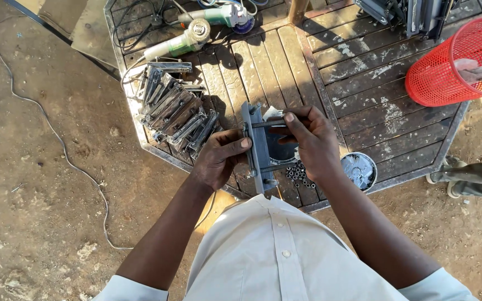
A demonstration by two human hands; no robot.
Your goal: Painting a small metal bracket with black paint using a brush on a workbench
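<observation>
Wooden slatted tabletop (pixel 364 83), octagonal, metal-framed. Far left: two green angle grinders (pixel 181 40) with cables. Left: stack of metal brackets (pixel 177 108). Far right: red mesh basket (pixel 458 61). Near right: small round tin (pixel 359 170); loose nuts (pixel 298 175) just beside it.

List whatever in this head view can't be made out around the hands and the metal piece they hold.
- Metal bracket: its middle is covered by the left hand and right hand.
- Small nuts on the wooden table: too small to count, partly behind the right hand.
- Round tin: contents glare-washed.
- Red basket: cut off by the right edge.
- Grinders: the far one is cut by the top edge.
</observation>
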